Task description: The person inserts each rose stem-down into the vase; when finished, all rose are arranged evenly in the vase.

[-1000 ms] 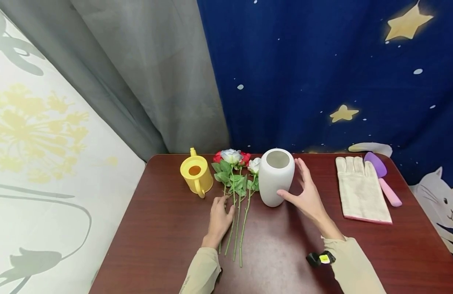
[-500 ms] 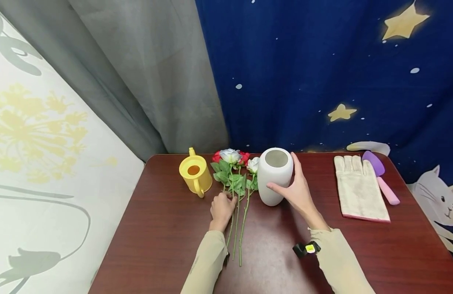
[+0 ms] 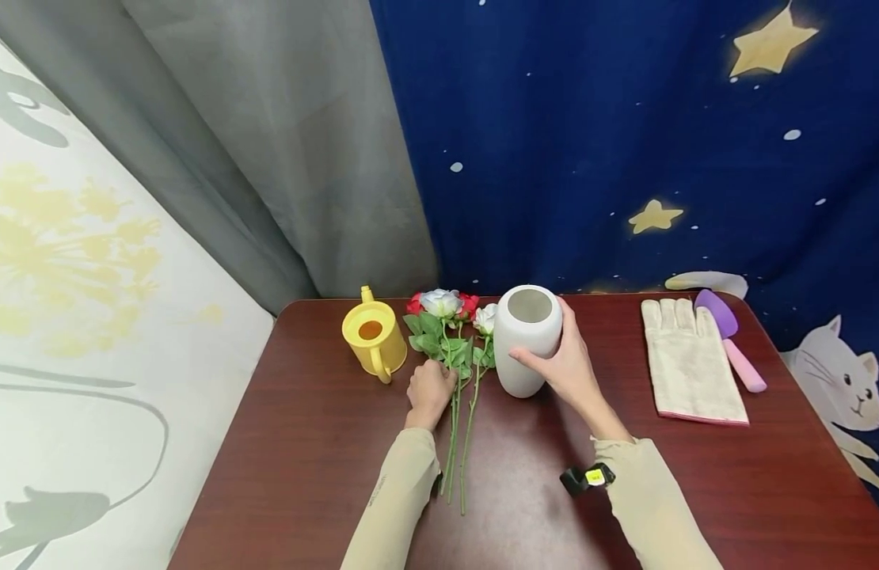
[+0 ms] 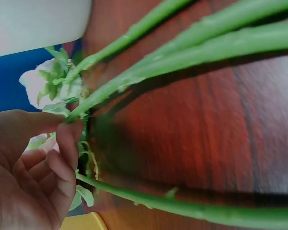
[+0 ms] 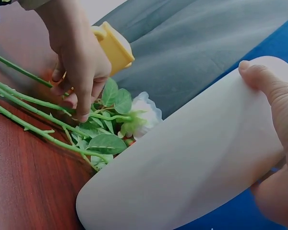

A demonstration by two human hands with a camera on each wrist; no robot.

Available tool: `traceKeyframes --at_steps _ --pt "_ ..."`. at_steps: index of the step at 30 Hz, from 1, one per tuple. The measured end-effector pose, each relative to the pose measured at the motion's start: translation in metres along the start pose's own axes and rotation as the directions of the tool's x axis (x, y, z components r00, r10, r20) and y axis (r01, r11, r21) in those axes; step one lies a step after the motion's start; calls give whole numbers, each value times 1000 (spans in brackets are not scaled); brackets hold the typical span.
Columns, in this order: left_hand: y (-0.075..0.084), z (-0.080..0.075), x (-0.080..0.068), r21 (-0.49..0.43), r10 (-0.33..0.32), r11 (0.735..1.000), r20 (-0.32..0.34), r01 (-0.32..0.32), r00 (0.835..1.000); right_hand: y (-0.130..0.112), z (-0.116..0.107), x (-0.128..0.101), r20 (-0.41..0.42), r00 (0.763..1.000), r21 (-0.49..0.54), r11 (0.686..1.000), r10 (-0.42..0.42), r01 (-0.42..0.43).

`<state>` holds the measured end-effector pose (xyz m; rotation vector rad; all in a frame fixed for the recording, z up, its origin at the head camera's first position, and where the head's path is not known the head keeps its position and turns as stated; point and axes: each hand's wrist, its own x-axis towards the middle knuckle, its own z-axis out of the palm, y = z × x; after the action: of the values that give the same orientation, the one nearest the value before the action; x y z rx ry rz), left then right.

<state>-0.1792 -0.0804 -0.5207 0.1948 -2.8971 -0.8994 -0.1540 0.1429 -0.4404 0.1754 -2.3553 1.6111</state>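
Note:
Several roses with long green stems (image 3: 468,453) lie on the table, their blooms toward the back: a pale bluish-white rose (image 3: 439,304), a white rose (image 3: 485,318) and red ones. My left hand (image 3: 429,389) pinches rose stem between thumb and index finger, just below the leaves, as the left wrist view shows. Another stem (image 4: 197,211) runs beneath that hand. My right hand (image 3: 573,368) grips a white vase (image 3: 512,336) from its right side, the thumb across the front and the fingers behind. The vase's mouth faces up, and its body stands beside the white rose.
A yellow watering can (image 3: 375,344) stands left of the flowers. At the right lie a cream work glove (image 3: 689,368) and a toy trowel with purple blade and pink handle (image 3: 744,366). Grey and blue curtains (image 3: 525,158) hang behind the table (image 3: 304,459).
My left hand's fingers have closed in on the stems and moved slightly toward the blooms. My right hand, earlier spread beside the vase, has come in and taken hold of it.

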Motion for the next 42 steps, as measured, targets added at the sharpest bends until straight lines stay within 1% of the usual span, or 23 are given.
traceKeyframes --at_steps 3,7,12,15,19,21,23,25,27,30,32,35,37,40,41,42 --pt "0 -4 -1 3 -10 1000 16 10 1000 0 2 0 4 1000 12 1000 -7 7" --pt "5 -14 -6 -10 7 1000 16 -7 1000 1 1 0 3 1000 13 1000 6 -6" --pt "12 -32 -14 -61 51 997 6 -51 999 1 2 -1 9 1000 8 1000 10 -10" --pt "15 -43 -19 -109 103 989 -9 -104 995 1 2 -1 14 1000 19 1000 7 -7" --pt "20 -58 -27 -185 204 960 -47 -209 978 1 2 -1 17 1000 30 1000 9 -9" --pt "23 -65 -30 -239 232 941 -58 -239 971 1 2 -1 16 1000 30 1000 8 -8" --pt "27 -72 -32 -324 235 915 -50 -239 971 2 2 -1 15 1000 31 999 6 -7" --pt "30 -79 -34 -415 215 885 -38 -211 976 2 2 -1 14 1000 32 999 4 -5" --pt "32 -87 -35 -502 183 848 -24 -170 983 2 1 -1 15 1000 32 999 1 -2" --pt "33 -97 -36 -624 128 774 -11 -107 992 2 2 -1 16 1000 35 999 -1 1" --pt "32 -104 -35 -698 89 713 -1 -64 996 2 2 -1 16 1000 37 999 -2 2" --pt "29 -111 -33 -809 38 588 1 -22 999 3 2 -1 13 1000 37 999 -1 1" --pt "27 -115 -32 -870 1 493 -5 -5 1000 4 2 0 14 1000 33 999 6 -6" --pt "25 -119 -31 -945 -56 327 -31 -11 998 2 1 -1 20 1000 32 999 21 -22" --pt "24 -120 -31 -959 -74 281 -40 -18 996 1 1 -1 23 999 38 999 24 -25" --pt "24 -121 -32 -970 -86 243 -48 -26 995 -4 0 -2 27 999 40 999 22 -23"
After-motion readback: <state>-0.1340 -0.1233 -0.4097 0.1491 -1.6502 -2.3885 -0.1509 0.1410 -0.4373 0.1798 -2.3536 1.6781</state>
